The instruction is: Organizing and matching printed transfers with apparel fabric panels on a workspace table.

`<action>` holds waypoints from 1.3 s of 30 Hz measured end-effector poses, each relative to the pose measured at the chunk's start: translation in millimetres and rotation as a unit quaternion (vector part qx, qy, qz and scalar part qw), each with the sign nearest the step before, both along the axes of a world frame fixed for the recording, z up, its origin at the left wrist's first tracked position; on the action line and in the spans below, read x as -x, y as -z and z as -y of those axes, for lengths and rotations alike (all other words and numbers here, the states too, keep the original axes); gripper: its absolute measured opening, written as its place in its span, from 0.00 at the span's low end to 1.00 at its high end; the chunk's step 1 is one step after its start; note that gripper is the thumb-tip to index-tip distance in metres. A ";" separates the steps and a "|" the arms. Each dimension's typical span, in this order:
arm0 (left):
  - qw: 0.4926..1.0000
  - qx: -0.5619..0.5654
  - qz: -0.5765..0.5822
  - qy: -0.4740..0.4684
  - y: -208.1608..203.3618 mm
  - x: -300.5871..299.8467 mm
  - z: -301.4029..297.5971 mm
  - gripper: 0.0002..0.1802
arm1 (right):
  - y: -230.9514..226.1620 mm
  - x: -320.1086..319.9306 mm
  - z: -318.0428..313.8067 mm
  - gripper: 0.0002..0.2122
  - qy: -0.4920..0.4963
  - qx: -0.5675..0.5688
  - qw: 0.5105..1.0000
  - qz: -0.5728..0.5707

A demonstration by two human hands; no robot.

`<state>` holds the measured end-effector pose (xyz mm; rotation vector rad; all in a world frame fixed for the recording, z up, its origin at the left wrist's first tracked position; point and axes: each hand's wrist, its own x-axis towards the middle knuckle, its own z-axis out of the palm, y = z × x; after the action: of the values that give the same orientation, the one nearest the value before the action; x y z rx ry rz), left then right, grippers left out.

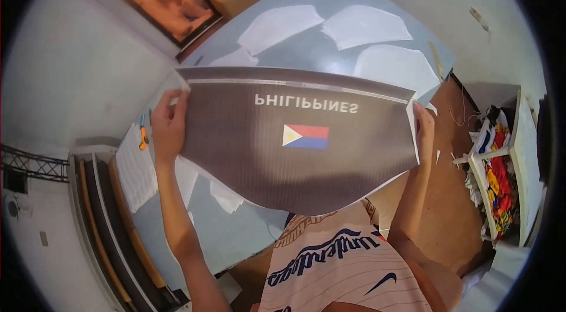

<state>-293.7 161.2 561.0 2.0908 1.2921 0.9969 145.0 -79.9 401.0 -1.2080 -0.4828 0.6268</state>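
A wide dark brown-grey printed sheet (236, 135) is stretched out between my two hands above the table. It bears pale mirrored lettering, a small flag print in blue, red, white and yellow, and a light stripe along its far edge. Its near edge curves and shows a white border. My left hand (169, 123) pinches the sheet's left edge near the far corner, fingers curled. At the right edge, my right hand (423, 129) grips the sheet, its fingers partly hidden behind the white margin. Whether the sheet is paper or fabric, I cannot tell.
Several white cut pieces (368, 26) lie on the light blue table (247, 73). An orange-and-blue cutter (143, 134) lies at the table's left. Long rolls (109, 218) stand at lower left. A white rack (525, 159) with colourful cloth (500, 182) is on the right.
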 end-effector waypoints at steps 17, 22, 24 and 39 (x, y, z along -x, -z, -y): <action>0.996 0.053 0.072 0.027 7.2 25.8 12.1 0.13 | 56.7 -33.3 -9.6 0.15 -0.066 -0.012 0.998 -0.021; 0.998 0.053 0.038 0.014 -0.7 29.8 14.9 0.13 | 74.8 -51.3 -17.8 0.15 -0.016 -0.006 1.000 0.002; 0.998 0.057 0.033 0.008 -3.7 29.3 16.5 0.13 | 46.9 -31.9 -19.8 0.14 -0.066 0.003 0.998 -0.001; 0.995 0.072 0.049 0.042 -13.6 30.0 17.9 0.13 | 32.7 -11.3 -16.6 0.13 -0.085 0.008 0.995 0.043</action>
<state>-323.8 143.3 574.5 1.9470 1.1808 0.9289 156.2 -63.3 368.4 -1.2198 -0.6599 0.7269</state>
